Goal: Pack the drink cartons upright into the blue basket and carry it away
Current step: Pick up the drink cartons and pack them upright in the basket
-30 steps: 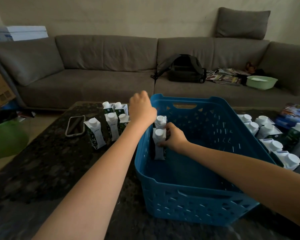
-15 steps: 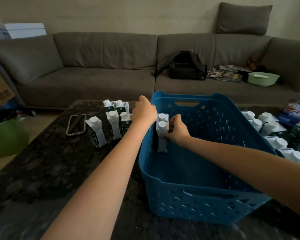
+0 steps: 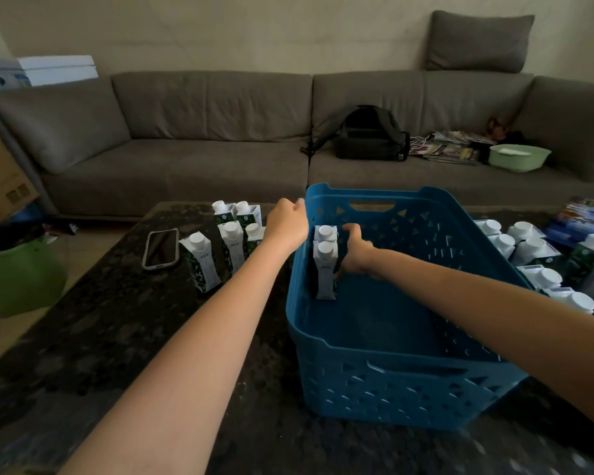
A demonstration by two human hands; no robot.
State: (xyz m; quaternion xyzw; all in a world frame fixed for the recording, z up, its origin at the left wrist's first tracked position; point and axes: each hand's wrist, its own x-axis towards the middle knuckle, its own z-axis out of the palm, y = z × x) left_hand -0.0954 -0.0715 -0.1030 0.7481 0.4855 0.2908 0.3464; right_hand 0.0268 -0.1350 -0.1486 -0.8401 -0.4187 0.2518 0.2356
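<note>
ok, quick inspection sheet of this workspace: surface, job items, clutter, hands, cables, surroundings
Surface: dark speckled stone table.
Job's things: blue perforated plastic basket holds two upright white-capped drink cartons at its far left wall; five cartons stand left of it, more cartons right.
Clutter: phone in a pale case; colourful box at far right.
Hands: left hand grips the basket rim; right hand is against the cartons inside, grip unclear.
Cables: nothing seen on the table.
Surroundings: grey sofa with black backpack, magazines, pale green bowl; green bin at left.
</note>
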